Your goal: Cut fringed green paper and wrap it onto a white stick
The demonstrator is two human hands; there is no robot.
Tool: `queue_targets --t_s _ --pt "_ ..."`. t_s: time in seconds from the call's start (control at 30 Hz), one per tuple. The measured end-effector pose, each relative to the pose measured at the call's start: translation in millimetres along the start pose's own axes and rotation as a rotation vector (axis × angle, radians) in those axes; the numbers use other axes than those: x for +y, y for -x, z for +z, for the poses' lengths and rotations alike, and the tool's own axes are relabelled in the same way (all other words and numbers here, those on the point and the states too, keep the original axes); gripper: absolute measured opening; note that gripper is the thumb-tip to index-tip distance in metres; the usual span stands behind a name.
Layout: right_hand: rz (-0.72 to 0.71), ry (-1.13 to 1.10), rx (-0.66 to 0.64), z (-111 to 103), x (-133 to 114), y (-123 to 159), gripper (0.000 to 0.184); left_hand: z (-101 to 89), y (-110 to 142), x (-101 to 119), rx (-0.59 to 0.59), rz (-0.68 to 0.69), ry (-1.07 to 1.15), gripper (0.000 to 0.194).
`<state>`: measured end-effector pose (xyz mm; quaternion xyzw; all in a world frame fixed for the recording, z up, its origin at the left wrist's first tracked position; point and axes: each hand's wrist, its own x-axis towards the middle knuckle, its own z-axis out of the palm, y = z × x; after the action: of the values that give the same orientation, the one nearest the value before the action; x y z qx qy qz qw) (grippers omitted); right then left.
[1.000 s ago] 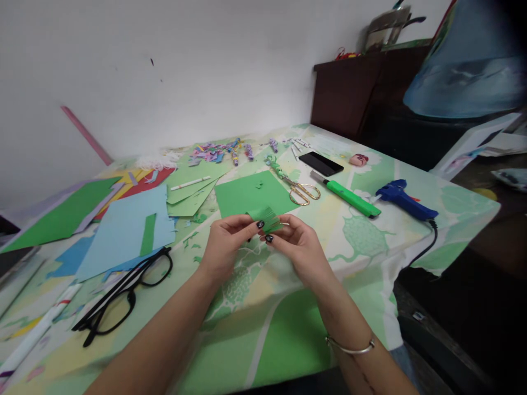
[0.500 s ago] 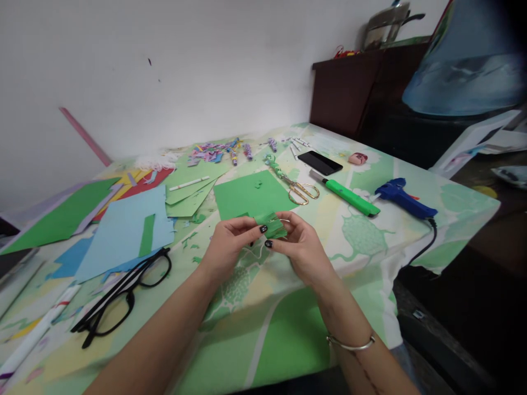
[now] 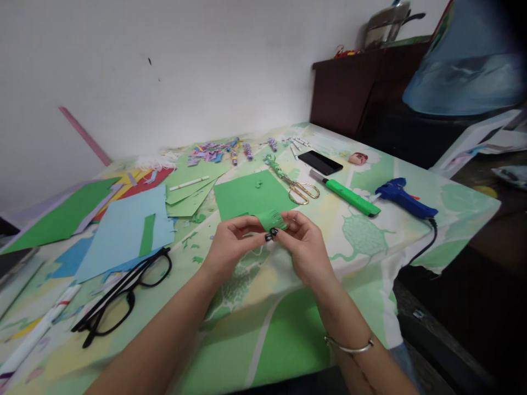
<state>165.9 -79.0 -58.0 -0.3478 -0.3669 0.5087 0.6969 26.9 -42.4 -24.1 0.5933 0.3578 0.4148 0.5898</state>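
A small strip of green paper (image 3: 269,220) with a fringed edge is held between my two hands above the near part of the table. My left hand (image 3: 234,238) pinches it from the left, thumb reaching toward the middle. From the right, my right hand (image 3: 303,244) grips the fringed end, and the two thumb tips nearly meet below the strip. A thin white string shows just under the fingers. Behind the hands lies a green paper sheet (image 3: 247,192), with gold-handled scissors (image 3: 302,191) at its right edge.
To the right lie a green utility knife (image 3: 349,197), a blue glue gun (image 3: 405,198) with a cord and a black phone (image 3: 320,162). Black glasses (image 3: 123,293), light blue paper (image 3: 127,230) and other coloured sheets cover the left. Paper scraps (image 3: 209,152) lie at the back.
The green strip has turned in my fingers, so its fringe now shows at the upper right. My left thumb has slid right, close to the right thumb.
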Motion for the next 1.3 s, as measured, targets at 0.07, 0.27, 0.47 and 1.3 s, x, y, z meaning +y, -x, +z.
queue_targets --t_s 0.07,0.27,0.47,1.3 --pt "-0.007 0.008 -0.001 -0.7 0.9 -0.4 0.028 0.8 0.4 -0.2 -0.068 0.062 -0.078 0.021" --pt "-0.013 0.023 -0.015 -1.1 0.9 -0.7 0.026 3.1 2.3 0.1 -0.023 0.207 -0.229 0.010" --pt "-0.009 0.029 -0.016 -0.2 -0.3 -1.1 0.025 5.1 3.3 -1.6 0.011 0.338 -0.332 0.005" --pt "0.026 0.026 0.017 1.7 -3.0 -0.9 0.016 4.7 4.5 -2.2 0.070 0.664 -0.737 0.012"
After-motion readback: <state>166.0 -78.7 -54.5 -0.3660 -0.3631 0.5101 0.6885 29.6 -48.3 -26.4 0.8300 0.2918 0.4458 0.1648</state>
